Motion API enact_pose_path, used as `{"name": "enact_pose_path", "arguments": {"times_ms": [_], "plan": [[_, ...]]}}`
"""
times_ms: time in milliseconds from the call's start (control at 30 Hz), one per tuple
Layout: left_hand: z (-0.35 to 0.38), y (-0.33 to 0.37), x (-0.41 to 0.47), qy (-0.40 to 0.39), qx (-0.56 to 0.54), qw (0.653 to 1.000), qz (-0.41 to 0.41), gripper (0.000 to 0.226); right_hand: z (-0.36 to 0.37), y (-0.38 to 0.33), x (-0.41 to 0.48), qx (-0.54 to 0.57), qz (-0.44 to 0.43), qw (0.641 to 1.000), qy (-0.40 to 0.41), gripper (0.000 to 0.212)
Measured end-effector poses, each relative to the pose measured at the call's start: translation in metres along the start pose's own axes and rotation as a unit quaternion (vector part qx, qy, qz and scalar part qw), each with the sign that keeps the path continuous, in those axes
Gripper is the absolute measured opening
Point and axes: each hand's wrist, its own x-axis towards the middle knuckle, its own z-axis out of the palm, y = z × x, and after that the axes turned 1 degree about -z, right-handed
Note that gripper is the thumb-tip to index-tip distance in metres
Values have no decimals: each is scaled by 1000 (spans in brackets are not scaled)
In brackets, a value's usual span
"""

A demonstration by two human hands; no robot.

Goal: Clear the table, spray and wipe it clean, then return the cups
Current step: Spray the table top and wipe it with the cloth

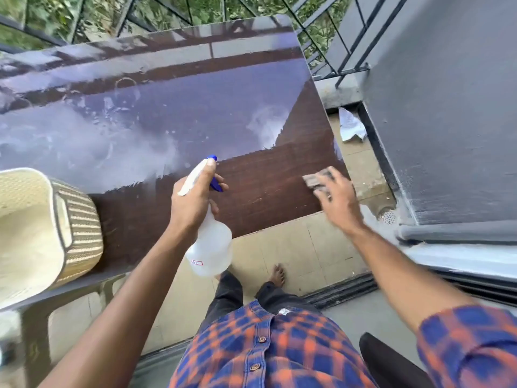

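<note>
My left hand (193, 200) grips the neck of a clear spray bottle (209, 247) with a white and blue head, held over the near edge of the dark brown table (251, 88). The nozzle points out over the tabletop. My right hand (335, 197) holds a brownish cloth (316, 177) against the table's near right corner; the hand is blurred. Pale streaks, ring marks and glare cover the far and left parts of the tabletop. No cups are in view.
A cream woven basket (81, 231) stands on the table's near left edge. A metal railing (330, 37) runs behind the table. A grey wall (447, 107) and a floor drain (387, 215) lie to the right. A crumpled white rag (351, 126) lies on the tiled floor.
</note>
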Motion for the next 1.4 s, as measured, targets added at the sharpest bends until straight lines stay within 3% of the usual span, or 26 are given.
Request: {"name": "enact_pose_path", "arguments": {"times_ms": [67,133,333,500,700,933,1200,1400], "plan": [[18,5,-1,-17,6,1000,4,56,-21,25,7,-36,58,998,-13,44],[36,10,-1,-42,17,999,11,58,-25,25,11,-92,62,994,-19,44],[74,24,0,-84,24,996,21,57,-3,-16,-31,-87,205,973,64,37],[90,29,2,-112,37,993,10,47,-6,-25,-59,-105,195,974,42,31],[97,28,6,-124,49,991,-5,44,-29,-11,16,-114,240,964,35,23],[98,23,16,-132,61,989,-16,45,-13,-19,-10,-21,283,955,86,26],[104,25,26,-159,74,985,-3,57,-1,-30,-33,-72,191,977,63,22],[100,23,29,-167,72,983,0,55,-19,-13,15,-71,254,961,79,21]]}}
